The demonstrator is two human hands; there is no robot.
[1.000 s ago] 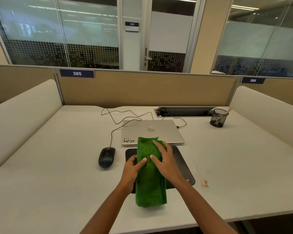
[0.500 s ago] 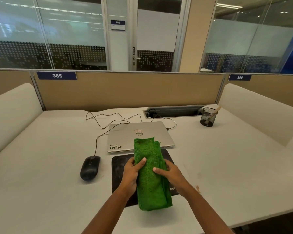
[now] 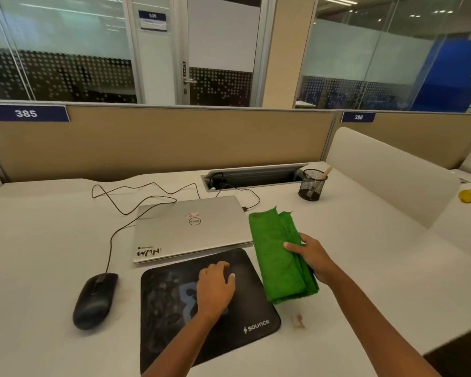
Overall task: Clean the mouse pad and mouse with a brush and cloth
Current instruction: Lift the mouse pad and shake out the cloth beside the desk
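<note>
White desk [image 3: 52,240]: cloth [image 3: 278,257] now off the pad [image 3: 169,308], moved right, gripped by right hand [image 3: 313,257]. Left hand [image 3: 215,288] flat on pad, fingers relaxed. Mouse [image 3: 94,299] to its left. Pad exposed, dusty, so probably not clean yet.

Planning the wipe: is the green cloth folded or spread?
Folded. The green cloth shows stacked layers along its edge, gripped by the right hand.

Bright, even overhead office light; wide-angle bending and slight blur at edges.
</note>
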